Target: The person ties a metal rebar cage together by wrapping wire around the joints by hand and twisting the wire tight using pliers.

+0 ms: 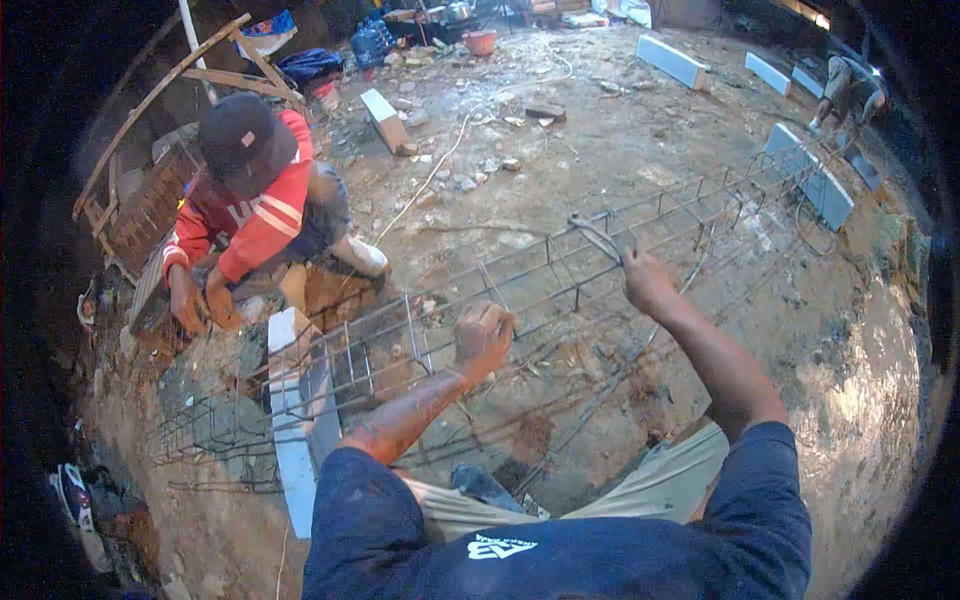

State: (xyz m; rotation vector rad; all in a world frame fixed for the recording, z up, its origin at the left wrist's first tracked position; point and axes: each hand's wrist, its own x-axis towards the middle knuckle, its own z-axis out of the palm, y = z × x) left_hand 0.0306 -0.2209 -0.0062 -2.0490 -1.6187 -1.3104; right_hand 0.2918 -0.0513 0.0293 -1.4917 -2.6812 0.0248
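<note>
A long rebar cage (577, 297) of thin steel bars and square stirrups stretches across in front of me, from lower left to upper right. My right hand (650, 283) is closed around the handles of a pair of pincers (597, 240), whose head meets the cage's far top bar beside a stirrup. My left hand (485, 340) is curled closed at the near top bar, left of the pincers; what its fingers hold is hidden. Under the cage's left part stands a white block (292, 440), and another white block (815, 180) is under its far right end.
At the left a person in a red top (250, 200) crouches with both hands low near the cage's end. Another person (848, 90) bends at the far right. More white blocks (672, 62), rubble (470, 172), a pale cable (440, 165) and a red bucket (480, 42) lie beyond.
</note>
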